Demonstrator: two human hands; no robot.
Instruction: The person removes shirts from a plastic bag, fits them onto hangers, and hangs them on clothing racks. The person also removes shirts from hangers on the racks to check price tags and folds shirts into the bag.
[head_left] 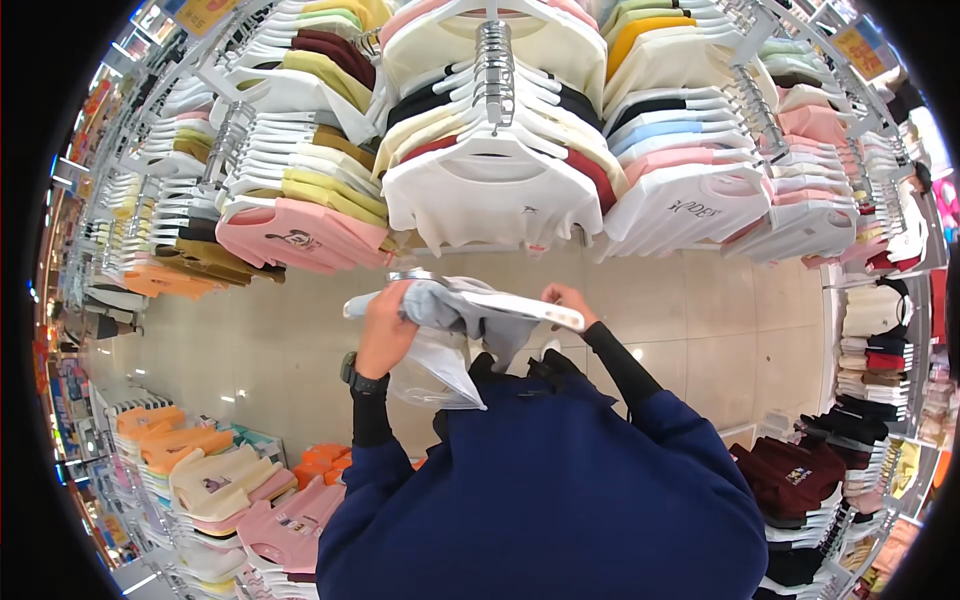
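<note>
My left hand [385, 330] is closed round a bunched grey garment [510, 332] and a white hanger [520, 304], held level in front of my body. The hanger's metal hook [415, 275] shows just above that hand. At the hanger's right end my right hand [570, 300] has its fingers curled against the far side, and the fingertips are partly hidden. Below my left hand hangs a clear plastic bag [435, 370]; how it is held cannot be made out.
Ahead, a white T-shirt [490, 195] fronts a packed rail, with a pink T-shirt [300, 235] on its left and another white shirt [690, 205] on its right. More racks with cream [220, 482] and maroon shirts [790, 475] stand behind me on both sides. Tiled floor [270, 345] lies between.
</note>
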